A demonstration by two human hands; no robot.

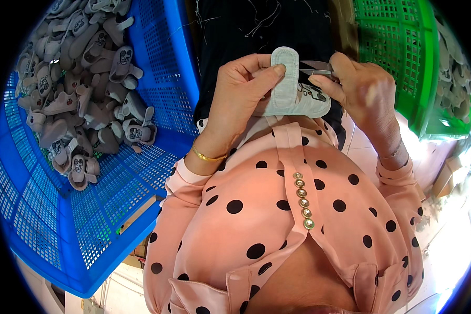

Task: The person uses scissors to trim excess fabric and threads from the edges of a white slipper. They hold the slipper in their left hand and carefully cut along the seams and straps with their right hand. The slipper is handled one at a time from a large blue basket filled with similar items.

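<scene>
My left hand (242,88) is closed in a pinch on the pale grey strap of a small child's shoe (295,109), thumb on top of the strap. The shoe lies across my lap against the shirt hem, and a dark cartoon print shows on its insole. My right hand (368,86) is wrapped round a small pair of metal scissors (317,67). Their blades point left, spread a little apart, with the tips beside the strap's edge. Part of the shoe is hidden behind the strap and my left fingers.
At the left stands a large blue plastic basket (97,230) with many small grey shoes (83,102) heaped in it. A green basket (397,57) at the right holds more grey shoes (453,78). Loose white threads (254,21) lie on the dark cloth over my legs.
</scene>
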